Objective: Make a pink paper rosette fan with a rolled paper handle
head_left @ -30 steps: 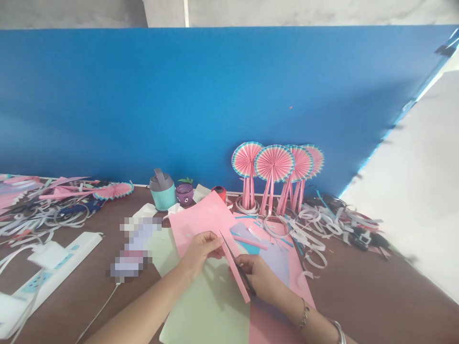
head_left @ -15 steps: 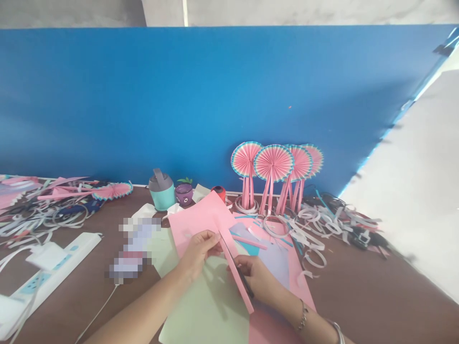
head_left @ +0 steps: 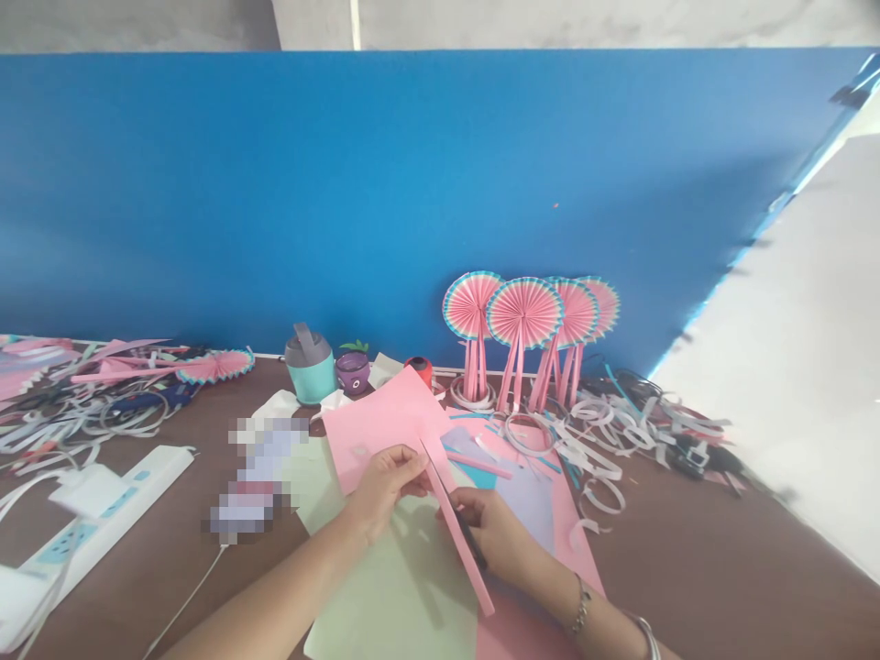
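Note:
A sheet of pink paper (head_left: 385, 412) is pinched along its near edge by my left hand (head_left: 389, 486). My right hand (head_left: 488, 532) is closed around the dark handle of a pair of scissors (head_left: 468, 539), whose blades point away from me into the paper. To the blades' right a narrow pink strip (head_left: 474, 582) is partly cut from the sheet and hangs toward me. Most of the handle is hidden by my fingers and the strip. Below both hands lies a pale green sheet (head_left: 391, 596), over more pink paper (head_left: 522, 632).
Several pink pleated paper fans (head_left: 525, 313) stand against the blue partition (head_left: 275, 183). White paper curls (head_left: 605, 431) lie to the right. A teal cup (head_left: 309, 371) and a purple pot (head_left: 353, 373) stand behind. Left are a power strip (head_left: 124, 513) and scraps (head_left: 69, 422).
The scissors have gone slightly farther into the pink sheet. The strip's free end has dropped a little toward me and to the right. Both hands are nearly where they were.

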A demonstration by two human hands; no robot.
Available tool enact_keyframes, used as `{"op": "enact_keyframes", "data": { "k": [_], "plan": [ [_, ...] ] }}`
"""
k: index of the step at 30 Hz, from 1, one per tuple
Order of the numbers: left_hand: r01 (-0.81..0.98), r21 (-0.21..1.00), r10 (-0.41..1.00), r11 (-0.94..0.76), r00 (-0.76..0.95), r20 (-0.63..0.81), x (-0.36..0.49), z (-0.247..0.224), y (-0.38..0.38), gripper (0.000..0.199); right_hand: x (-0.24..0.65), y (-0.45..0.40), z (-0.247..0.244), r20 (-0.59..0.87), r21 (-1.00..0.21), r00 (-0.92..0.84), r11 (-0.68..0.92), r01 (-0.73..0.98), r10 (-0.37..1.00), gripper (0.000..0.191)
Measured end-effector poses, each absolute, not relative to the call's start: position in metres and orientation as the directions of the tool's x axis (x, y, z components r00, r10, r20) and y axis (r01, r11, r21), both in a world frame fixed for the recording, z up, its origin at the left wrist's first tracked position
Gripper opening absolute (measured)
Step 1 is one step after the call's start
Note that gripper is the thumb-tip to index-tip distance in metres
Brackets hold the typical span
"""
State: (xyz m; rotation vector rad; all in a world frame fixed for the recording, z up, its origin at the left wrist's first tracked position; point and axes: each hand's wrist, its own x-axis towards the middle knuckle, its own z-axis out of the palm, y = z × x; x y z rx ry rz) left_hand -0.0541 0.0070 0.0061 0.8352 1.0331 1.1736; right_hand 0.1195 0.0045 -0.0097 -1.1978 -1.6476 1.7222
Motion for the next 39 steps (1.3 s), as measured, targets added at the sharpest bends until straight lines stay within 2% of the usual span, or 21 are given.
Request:
{"op": "enact_keyframes", "data": {
  "k": [11,17,23,39],
  "plan": [
    [-0.345,0.926,0.986,0.15,-0.011,-0.164,-0.058,0.009,0.011,0.037,0.12,0.005,-0.01,-0.285,-0.951,-0.497,-0.175,0.257,0.82,0.017],
    [-0.32,0.923,0.977,0.213,0.069,-0.201,-0.054,0.007,0.007,0.039,0.12,0.005,-0.013,-0.272,-0.958,-0.505,-0.181,0.221,0.82,0.013],
    [-0.314,0.927,0.979,0.204,0.066,-0.193,-0.054,0.005,0.008,0.039,0.119,0.005,-0.012,-0.268,-0.96,-0.496,-0.189,0.205,0.826,0.01],
    [-0.304,0.924,0.97,0.232,0.145,-0.196,-0.048,0.004,0.003,0.04,0.117,0.005,-0.004,-0.244,-0.965,-0.505,-0.156,0.211,0.828,0.019]
  ]
}}
